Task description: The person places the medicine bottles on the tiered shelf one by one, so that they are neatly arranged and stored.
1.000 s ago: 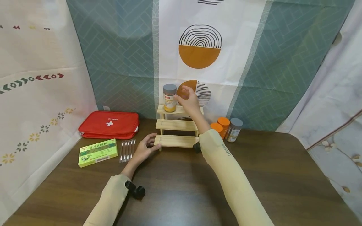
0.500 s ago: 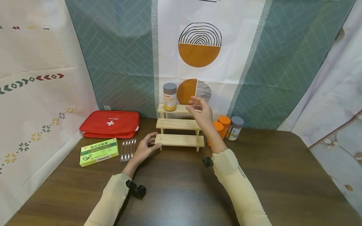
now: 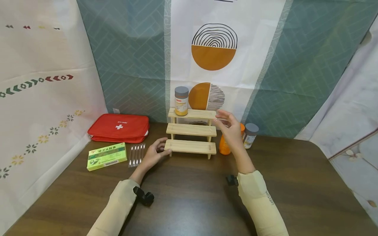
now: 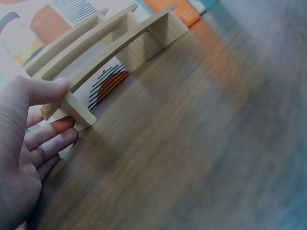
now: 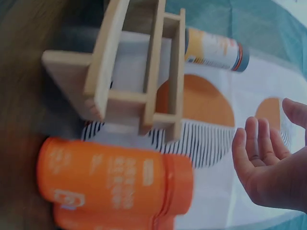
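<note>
A three-tier wooden display stand (image 3: pixel 191 130) stands on the table by the back cloth. My left hand (image 3: pixel 152 154) holds the left end of its lowest step, thumb on the step and fingers by the leg (image 4: pixel 79 110). On the left of the top tier a grey-capped supplement bottle (image 3: pixel 181 102) stands upright. My right hand (image 3: pixel 231 130) hovers right of the stand with relaxed, bent fingers and nothing in them. Below and behind it are two orange bottles (image 5: pixel 105 177), partly hidden by the hand in the head view. Another grey-capped bottle (image 3: pixel 250 136) stands just right of them.
On the left lie a red first-aid pouch (image 3: pixel 119 127), a green-yellow medicine box (image 3: pixel 107 156) and a clear pack of cotton swabs (image 3: pixel 137 155). A patterned cloth (image 3: pixel 141 65) hangs close behind the stand. Dark wooden table (image 3: pixel 189 203) spreads in front.
My right hand has drawn back from beside the bottle on the top tier, moving right and down towards the orange bottles. The left hand stays on the stand.
</note>
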Demonstrator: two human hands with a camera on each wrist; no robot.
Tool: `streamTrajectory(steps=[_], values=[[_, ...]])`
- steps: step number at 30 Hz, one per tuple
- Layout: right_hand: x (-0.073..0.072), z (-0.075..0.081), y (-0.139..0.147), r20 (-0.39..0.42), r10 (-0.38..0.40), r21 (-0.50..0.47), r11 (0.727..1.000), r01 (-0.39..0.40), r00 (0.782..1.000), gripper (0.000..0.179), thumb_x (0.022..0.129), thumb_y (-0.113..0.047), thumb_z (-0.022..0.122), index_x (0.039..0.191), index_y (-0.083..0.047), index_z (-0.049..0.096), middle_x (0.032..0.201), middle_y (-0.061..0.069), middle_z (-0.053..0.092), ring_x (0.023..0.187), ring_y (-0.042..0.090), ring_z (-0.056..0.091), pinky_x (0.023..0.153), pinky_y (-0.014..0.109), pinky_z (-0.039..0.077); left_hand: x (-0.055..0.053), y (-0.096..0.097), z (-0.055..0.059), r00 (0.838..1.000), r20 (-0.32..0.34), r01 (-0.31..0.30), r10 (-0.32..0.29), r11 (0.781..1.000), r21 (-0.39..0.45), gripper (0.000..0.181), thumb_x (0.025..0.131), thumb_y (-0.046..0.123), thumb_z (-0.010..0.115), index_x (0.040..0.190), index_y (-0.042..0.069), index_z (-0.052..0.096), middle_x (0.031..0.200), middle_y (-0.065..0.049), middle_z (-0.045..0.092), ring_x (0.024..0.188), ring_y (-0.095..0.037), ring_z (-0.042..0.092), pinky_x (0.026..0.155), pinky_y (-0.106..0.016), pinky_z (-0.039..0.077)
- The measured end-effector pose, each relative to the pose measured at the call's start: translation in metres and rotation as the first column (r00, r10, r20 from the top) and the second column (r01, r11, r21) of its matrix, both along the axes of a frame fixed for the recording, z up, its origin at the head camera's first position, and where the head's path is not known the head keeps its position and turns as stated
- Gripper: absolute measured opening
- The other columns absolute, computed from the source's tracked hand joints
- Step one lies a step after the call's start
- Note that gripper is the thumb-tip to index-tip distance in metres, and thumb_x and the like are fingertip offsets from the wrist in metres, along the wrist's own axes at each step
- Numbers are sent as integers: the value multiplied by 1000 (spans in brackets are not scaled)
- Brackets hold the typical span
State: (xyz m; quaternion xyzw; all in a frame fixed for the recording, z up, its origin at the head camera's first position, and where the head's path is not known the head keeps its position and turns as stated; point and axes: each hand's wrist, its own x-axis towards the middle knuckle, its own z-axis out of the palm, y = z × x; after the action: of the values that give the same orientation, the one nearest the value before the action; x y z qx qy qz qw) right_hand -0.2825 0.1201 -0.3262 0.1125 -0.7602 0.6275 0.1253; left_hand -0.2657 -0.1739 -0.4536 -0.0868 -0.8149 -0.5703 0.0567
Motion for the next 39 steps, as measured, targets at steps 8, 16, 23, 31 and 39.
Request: streamTrajectory(steps=[8, 16, 23, 31, 39], values=[[-3, -18, 19, 58, -80, 7, 997, 80, 995, 41, 94, -17, 64, 134, -10, 56, 127, 14, 62, 99, 1, 58, 84, 12, 46, 0, -1, 1, 1000, 2, 9, -9, 1000, -4, 59, 88, 12, 70, 140, -1, 45, 120, -25, 67, 101, -25, 64, 87, -27, 46], [-7, -13, 35, -8, -147, -43, 988, 146, 989, 38, 93, -12, 65, 129, -5, 58, 102, -15, 63, 91, -1, 59, 81, 11, 47, -3, 1, 1, 1000, -4, 7, -7, 1000, -1, 58, 90, 13, 69, 140, -1, 45, 121, -26, 65, 104, -30, 63, 89, -30, 46], [-4, -5, 53, 16, -211, -103, 972, 211, 977, 34, 92, -13, 66, 126, -11, 61, 98, -19, 64, 87, 2, 59, 76, 11, 48, -3, -1, 1, 1000, -8, 5, -5, 1000, -18, 58, 90, 12, 69, 140, -2, 44, 120, -26, 65, 104, -30, 63, 89, -30, 46], [-9, -6, 79, 39, -290, -200, 935, 292, 956, 28, 90, -10, 68, 117, -16, 63, 93, -19, 65, 86, 4, 56, 73, 8, 49, 0, -1, 1, 1000, 17, 1, -1, 1000, -14, 60, 89, 15, 70, 142, 1, 44, 122, -25, 65, 108, -32, 62, 91, -33, 46], [-22, -32, 102, 10, -413, -198, 892, 407, 911, 34, 89, -7, 67, 123, -5, 61, 94, -20, 62, 94, 0, 52, 79, 9, 42, 1, 0, 1, 1000, 5, -6, 6, 1000, -25, 60, 89, 14, 70, 141, 0, 45, 120, -25, 66, 105, -30, 62, 90, -33, 45]])
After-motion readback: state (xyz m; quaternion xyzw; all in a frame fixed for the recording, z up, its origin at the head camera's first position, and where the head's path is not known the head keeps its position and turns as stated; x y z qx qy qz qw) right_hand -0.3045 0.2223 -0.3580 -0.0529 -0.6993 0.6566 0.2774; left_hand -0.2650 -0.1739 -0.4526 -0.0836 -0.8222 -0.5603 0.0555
